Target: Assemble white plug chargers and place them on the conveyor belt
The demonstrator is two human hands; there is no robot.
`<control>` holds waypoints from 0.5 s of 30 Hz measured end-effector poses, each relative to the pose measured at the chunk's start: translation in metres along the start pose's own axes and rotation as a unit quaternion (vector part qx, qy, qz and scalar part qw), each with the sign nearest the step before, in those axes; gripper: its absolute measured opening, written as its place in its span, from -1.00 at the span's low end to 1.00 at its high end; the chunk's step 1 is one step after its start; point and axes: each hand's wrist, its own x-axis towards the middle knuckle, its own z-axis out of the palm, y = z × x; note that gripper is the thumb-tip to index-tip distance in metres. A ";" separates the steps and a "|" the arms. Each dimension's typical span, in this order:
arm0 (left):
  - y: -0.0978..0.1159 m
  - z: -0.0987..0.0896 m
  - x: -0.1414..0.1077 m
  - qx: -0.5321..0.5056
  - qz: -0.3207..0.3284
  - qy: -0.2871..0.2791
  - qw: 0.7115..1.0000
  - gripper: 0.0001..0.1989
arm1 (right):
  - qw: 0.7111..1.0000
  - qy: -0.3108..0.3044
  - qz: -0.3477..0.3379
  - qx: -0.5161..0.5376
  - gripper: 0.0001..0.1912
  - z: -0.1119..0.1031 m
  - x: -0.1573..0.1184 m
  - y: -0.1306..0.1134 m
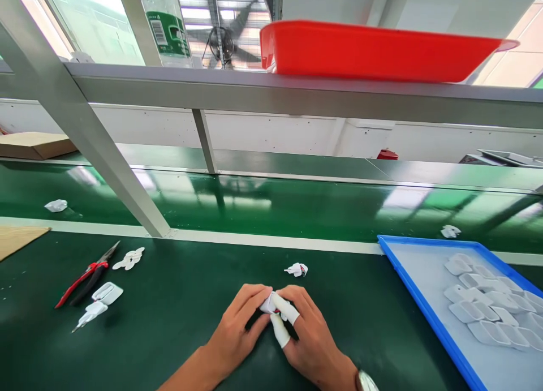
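Note:
Both hands meet over the green table, pinching a small white plastic part [268, 305] that shows a bit of red at its edge. My left hand [238, 330] grips it with thumb and fingertips from the left. From the right, my right hand [314, 337] holds it between thumb and index finger, both covered in white finger cots. The fingers hide much of the part. Just beyond the hands lies another small white piece [296, 269] with a touch of red.
At left lie red-and-black pliers [88, 276], flat white pieces [129, 258] and a white plastic assembly [107, 293]. A blue-rimmed tray [424, 306] of translucent white parts [487, 297] stands right. Across the back runs a glossy green strip [275, 207]; a red tray [373, 51] rests on the metal shelf [297, 91].

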 end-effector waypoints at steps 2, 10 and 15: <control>0.001 0.000 -0.002 0.008 -0.012 -0.012 1.000 -0.57 | 1.000 -0.012 -0.007 -0.018 -0.56 0.003 -0.001 0.000; -0.018 -0.032 0.073 0.157 -0.012 -0.016 0.987 -0.66 | 0.995 0.033 -0.003 -0.095 -0.49 -0.009 0.002 0.012; -0.067 -0.079 0.160 0.273 -0.111 0.059 0.954 -0.69 | 0.990 -0.006 -0.031 -0.137 -0.57 -0.002 -0.009 0.023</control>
